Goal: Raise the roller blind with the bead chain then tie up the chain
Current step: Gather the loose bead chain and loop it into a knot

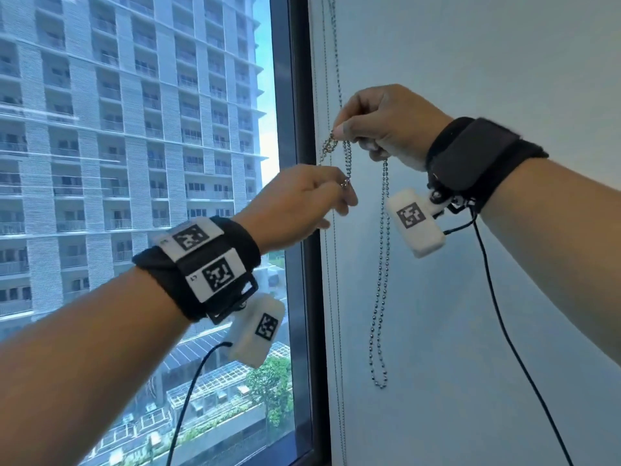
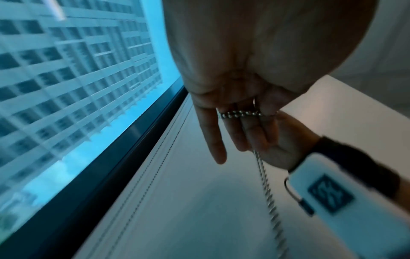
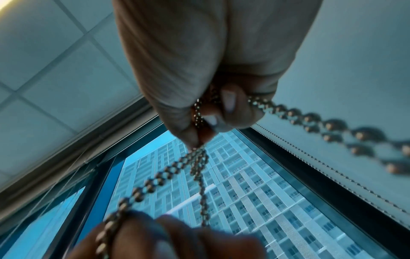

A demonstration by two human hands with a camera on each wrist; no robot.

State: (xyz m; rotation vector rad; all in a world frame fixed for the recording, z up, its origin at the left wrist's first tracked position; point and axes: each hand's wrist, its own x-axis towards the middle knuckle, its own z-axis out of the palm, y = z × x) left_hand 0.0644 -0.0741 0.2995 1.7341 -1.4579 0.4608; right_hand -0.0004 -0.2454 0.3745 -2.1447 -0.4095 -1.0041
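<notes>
The metal bead chain [image 1: 383, 264] drops from above along the window frame, and its doubled loop hangs down to about my forearm's level. My right hand [image 1: 349, 136] grips the chain in curled fingers, with a small twisted loop sticking out to its left. Just below, my left hand [image 1: 346, 190] pinches a short strand running down from the right hand. In the left wrist view the chain [image 2: 239, 113] crosses my left fingers [image 2: 213, 140]. The right wrist view has my right hand [image 3: 204, 122] closed on the chain [image 3: 155, 178], two strands running to the left hand [image 3: 142, 233]. The blind's roller is out of view.
The uncovered window glass [image 1: 134, 163] looks out on a tall building. A dark window frame [image 1: 299, 95] runs vertically behind the hands. A pale blind-like surface with a stitched edge [image 1: 470, 62] fills the right. Black cables [image 1: 504, 331] hang from both wrist cameras.
</notes>
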